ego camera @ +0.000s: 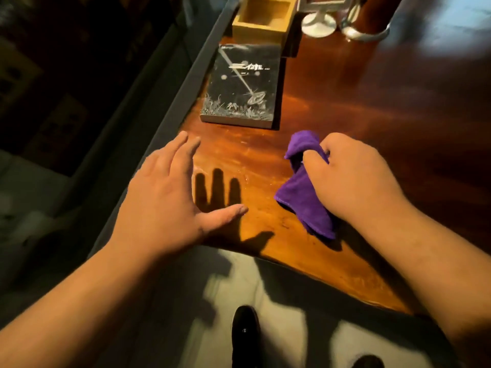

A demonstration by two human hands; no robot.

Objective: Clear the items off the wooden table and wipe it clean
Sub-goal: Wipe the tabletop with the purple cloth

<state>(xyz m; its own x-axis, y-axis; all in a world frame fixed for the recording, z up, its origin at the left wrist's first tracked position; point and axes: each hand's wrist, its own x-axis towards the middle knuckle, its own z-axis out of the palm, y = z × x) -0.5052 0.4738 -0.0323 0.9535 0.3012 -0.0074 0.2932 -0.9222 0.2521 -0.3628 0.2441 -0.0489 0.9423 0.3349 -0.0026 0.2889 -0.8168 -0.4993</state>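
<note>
A purple cloth (300, 197) lies bunched on the wooden table (358, 107) near its front edge, and my right hand (353, 179) is closed around it from the right. My left hand (170, 192) hovers flat and open over the table's left front corner, fingers spread, holding nothing; its shadow falls on the wood. Beyond the hands a dark book (241, 86) with white cover art lies flat by the left edge. Behind it stands an open wooden box (263, 18).
At the table's far end stand a white footed stand (318, 21) and a dark bottle-like object with a metal base (372, 22). A grey sofa edge (159, 88) runs along the table's left side. Pale floor and my dark shoes (245, 338) lie below the front edge.
</note>
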